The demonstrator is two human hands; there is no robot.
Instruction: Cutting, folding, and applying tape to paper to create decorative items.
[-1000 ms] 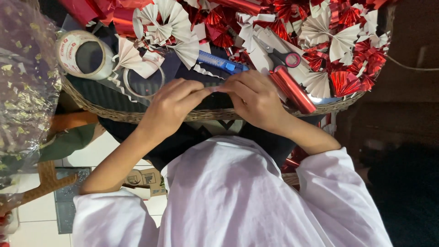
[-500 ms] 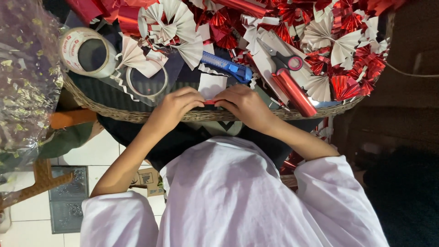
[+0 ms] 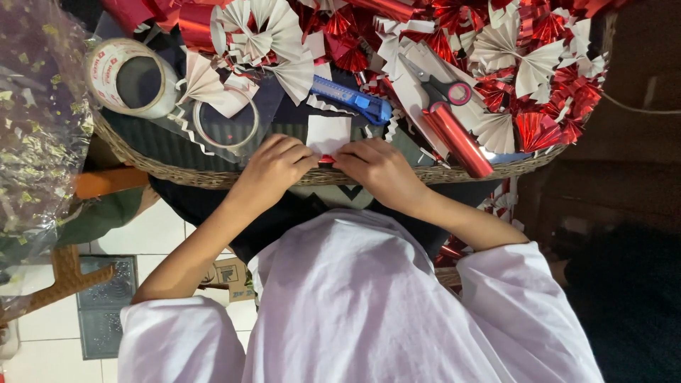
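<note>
Clearly, with both the left hand (image 3: pixel 273 167) and right hand (image 3: pixel 379 170) pinched shut on the small white-and-red paper strip (image 3: pixel 328 138), uneven pressure could skew its crease, or tear it.

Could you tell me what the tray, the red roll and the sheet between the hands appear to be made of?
The tray looks like woven wicker, from its braided brown rim. The red roll seems to be metallic foil paper: it is glossy, with bright highlights. The sheet, pinched by the left hand and right hand, looks like matte white paper.
</note>
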